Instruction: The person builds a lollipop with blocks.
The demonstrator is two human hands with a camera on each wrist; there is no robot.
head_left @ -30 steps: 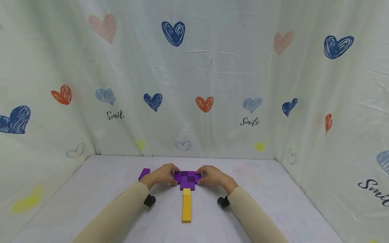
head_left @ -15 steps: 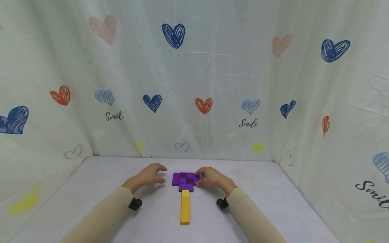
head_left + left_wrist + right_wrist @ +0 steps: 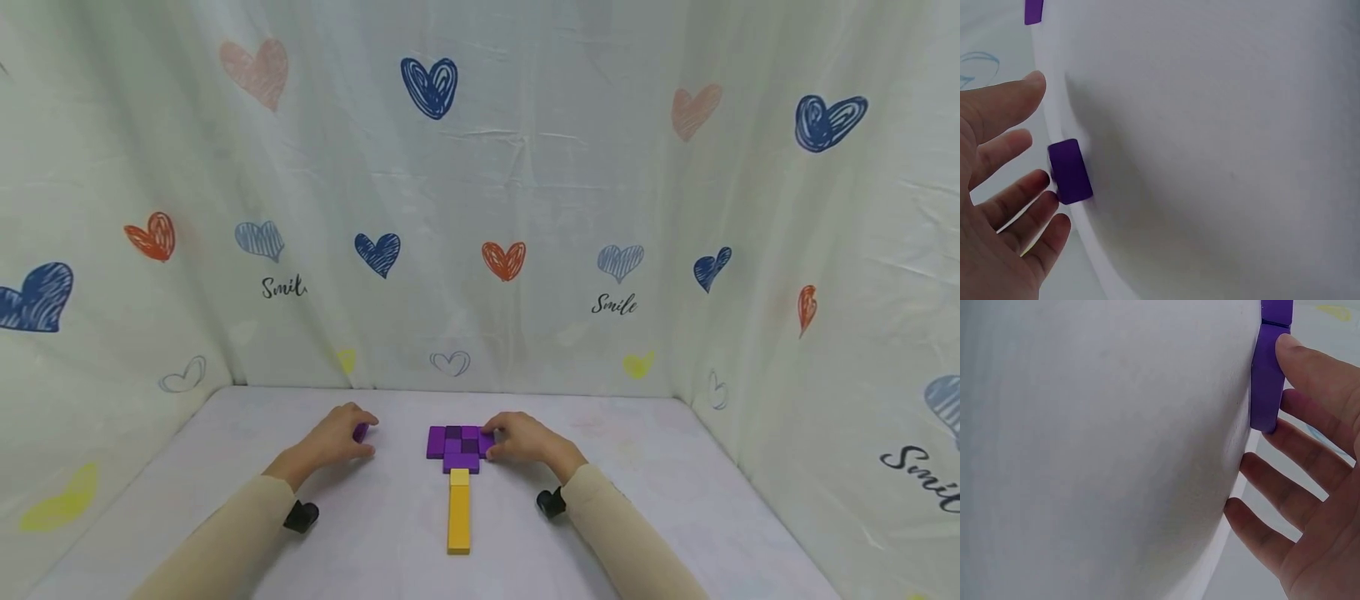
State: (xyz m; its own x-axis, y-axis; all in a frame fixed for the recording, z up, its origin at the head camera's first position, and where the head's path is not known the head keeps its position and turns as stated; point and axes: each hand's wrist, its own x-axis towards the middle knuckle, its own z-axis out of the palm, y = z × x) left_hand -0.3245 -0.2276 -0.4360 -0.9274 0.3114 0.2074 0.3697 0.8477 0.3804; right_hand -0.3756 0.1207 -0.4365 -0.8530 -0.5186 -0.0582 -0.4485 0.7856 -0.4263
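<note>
My left hand [image 3: 330, 437] is beside a loose purple block [image 3: 361, 432], which it partly hides in the head view. In the left wrist view the fingers are spread near this block [image 3: 1071, 172], with the thumb apart from it. My right hand [image 3: 528, 437] pinches the rightmost purple block [image 3: 487, 444] of a flat arrangement, between thumb and index finger. In the right wrist view that block [image 3: 1266, 387] lies under the thumb, while the other fingers spread out below. The arrangement's leftmost purple block [image 3: 436, 442] has no hand on it.
Below the purple arrangement, a small light-yellow block [image 3: 459, 477] meets a long yellow block [image 3: 459, 521]. All lie on a white-covered table [image 3: 600, 525]. A white curtain [image 3: 555, 208] printed with hearts encloses the back and sides.
My left hand has let go of the arrangement's left side and moved left to the loose purple block. My right hand stays at the right-hand block.
</note>
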